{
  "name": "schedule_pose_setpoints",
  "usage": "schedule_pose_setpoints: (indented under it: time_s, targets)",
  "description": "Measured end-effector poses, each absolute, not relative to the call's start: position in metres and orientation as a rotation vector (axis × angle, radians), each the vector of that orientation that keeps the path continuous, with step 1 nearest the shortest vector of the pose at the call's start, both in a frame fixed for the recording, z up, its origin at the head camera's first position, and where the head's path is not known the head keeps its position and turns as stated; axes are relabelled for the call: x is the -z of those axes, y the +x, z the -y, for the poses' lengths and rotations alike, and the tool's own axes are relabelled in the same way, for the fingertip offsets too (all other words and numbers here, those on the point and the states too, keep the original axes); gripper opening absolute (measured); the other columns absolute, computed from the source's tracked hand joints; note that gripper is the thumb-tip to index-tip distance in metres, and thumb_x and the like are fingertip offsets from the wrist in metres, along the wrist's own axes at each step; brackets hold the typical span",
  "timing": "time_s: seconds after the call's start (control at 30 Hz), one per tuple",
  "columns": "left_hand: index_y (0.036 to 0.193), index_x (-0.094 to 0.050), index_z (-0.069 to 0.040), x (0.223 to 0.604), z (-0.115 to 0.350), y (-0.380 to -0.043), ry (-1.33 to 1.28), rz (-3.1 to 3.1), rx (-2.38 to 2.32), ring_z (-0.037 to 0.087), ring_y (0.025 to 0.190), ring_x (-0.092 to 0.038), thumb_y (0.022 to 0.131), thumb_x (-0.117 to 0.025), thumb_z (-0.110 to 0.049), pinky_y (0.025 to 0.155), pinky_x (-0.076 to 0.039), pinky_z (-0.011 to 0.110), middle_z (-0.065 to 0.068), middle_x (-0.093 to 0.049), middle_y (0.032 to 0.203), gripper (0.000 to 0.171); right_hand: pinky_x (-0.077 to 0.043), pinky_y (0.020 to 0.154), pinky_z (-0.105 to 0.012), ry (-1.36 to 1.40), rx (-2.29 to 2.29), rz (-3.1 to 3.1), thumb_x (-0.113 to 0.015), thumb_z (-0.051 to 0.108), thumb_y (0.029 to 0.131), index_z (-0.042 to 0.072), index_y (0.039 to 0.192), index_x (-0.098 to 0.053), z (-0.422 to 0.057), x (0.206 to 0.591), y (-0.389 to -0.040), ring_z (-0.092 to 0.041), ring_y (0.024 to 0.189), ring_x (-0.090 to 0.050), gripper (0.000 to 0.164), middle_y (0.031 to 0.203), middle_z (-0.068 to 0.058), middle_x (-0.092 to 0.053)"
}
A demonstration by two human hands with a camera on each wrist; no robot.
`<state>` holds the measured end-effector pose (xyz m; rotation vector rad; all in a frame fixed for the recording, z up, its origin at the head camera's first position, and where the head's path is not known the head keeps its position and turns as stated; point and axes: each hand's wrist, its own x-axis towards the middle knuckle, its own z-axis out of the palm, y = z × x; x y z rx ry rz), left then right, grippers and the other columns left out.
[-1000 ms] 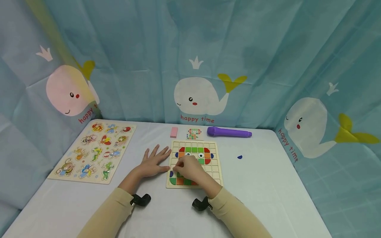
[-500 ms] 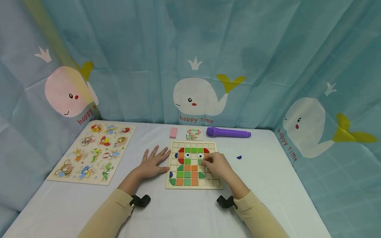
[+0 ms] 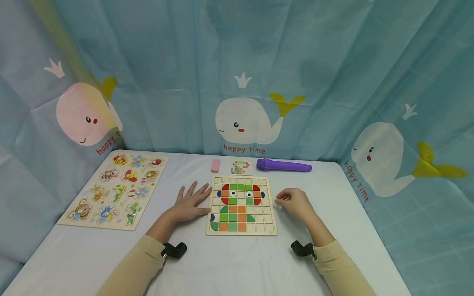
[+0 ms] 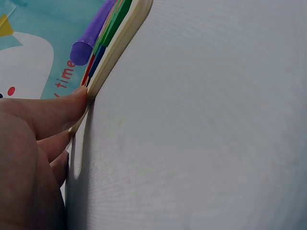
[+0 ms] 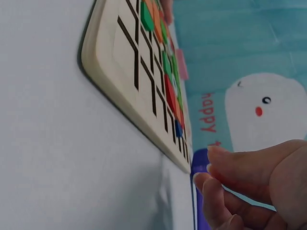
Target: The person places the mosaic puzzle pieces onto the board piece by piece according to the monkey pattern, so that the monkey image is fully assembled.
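A square wooden grid board (image 3: pixel 263 209) bears a mosaic figure of red, green, orange and blue tiles with two eye tiles. My left hand (image 3: pixel 187 206) lies spread at its left edge, and the left wrist view shows the thumb (image 4: pixel 64 115) against the board's side. Beyond the right edge hovers my right hand (image 3: pixel 296 202), its fingers loosely bent. In the right wrist view, thumb and forefinger (image 5: pixel 213 199) are close together with no piece visible between them. The loose blue half-round piece is out of sight, where the right hand now is.
Behind the board lie a pink block (image 3: pixel 215 165), a small pattern card (image 3: pixel 241 167) and a purple microphone-shaped toy (image 3: pixel 284 165). An insect peg puzzle (image 3: pixel 115 191) occupies the table's left side. A whale-print curtain (image 3: pixel 166 102) stands behind the table.
My right hand has moved rightward from over the board's lower left, across its right side, to beyond the right edge, covering the loose blue piece's spot. The left hand has stayed in place.
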<state>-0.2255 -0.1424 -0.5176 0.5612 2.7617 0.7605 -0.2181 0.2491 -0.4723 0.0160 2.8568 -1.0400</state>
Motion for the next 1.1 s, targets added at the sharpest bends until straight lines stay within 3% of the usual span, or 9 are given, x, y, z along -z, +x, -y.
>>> schedule_pose_setpoints:
  time_s: [0.13, 0.43, 0.73, 0.93, 1.1]
  targets:
    - [0.160, -0.030, -0.021, 0.517, 0.142, -0.225, 0.561, -2.764, -0.749, 0.039, 0.157, 0.005, 0.094, -0.063, -0.050, 0.119, 0.014, 0.066, 0.002, -0.019, 0.170, 0.079, -0.052, 0.066, -0.031, 0.102, 1.019, -2.909, -0.076, 0.025, 0.091, 0.008, 0.103, -0.075, -0.262, 0.473, -0.220, -0.018, 0.081, -0.064, 0.021, 0.094, -0.005, -0.073]
    - [0.160, -0.030, -0.021, 0.518, 0.143, -0.225, 0.550, -2.764, -0.744, 0.038, 0.157, 0.006, 0.094, -0.062, -0.049, 0.119, 0.015, 0.066, 0.002, -0.019, 0.170, 0.079, -0.050, 0.062, -0.038, 0.383, 0.778, -3.000, -0.074, 0.036, 0.091, -0.003, 0.102, -0.066, -0.288, 0.482, -0.227, -0.025, 0.074, -0.062, 0.041, 0.091, -0.016, -0.070]
    - [0.161, -0.029, -0.024, 0.518, 0.141, -0.226, 0.537, -2.755, -0.735, 0.037, 0.157, 0.008, 0.094, -0.062, -0.050, 0.119, 0.016, 0.064, 0.000, -0.017, 0.170, 0.079, -0.052, 0.071, -0.045, 0.377, 0.782, -3.010, -0.074, 0.030, 0.091, -0.004, 0.101, -0.064, -0.295, 0.489, -0.232, -0.032, 0.084, -0.064, 0.037, 0.096, -0.020, -0.069]
    - [0.161, -0.029, -0.023, 0.518, 0.141, -0.227, 0.537, -2.754, -0.741, 0.037, 0.157, 0.008, 0.094, -0.062, -0.050, 0.119, 0.016, 0.064, 0.000, -0.017, 0.170, 0.079, -0.047, 0.062, -0.034, 0.292, 0.841, -2.988, -0.074, 0.024, 0.092, 0.001, 0.087, -0.070, -0.298, 0.489, -0.235, -0.024, 0.073, -0.060, 0.024, 0.078, -0.010, -0.067]
    - [0.161, -0.029, -0.023, 0.518, 0.142, -0.227, 0.545, -2.752, -0.737, 0.037, 0.157, 0.007, 0.094, -0.062, -0.050, 0.119, 0.016, 0.064, 0.000, -0.018, 0.170, 0.079, -0.043, 0.059, -0.029, 0.164, 0.783, -2.957, -0.074, 0.025, 0.093, 0.006, 0.085, -0.069, -0.300, 0.491, -0.238, -0.019, 0.068, -0.055, 0.021, 0.074, -0.005, -0.063]
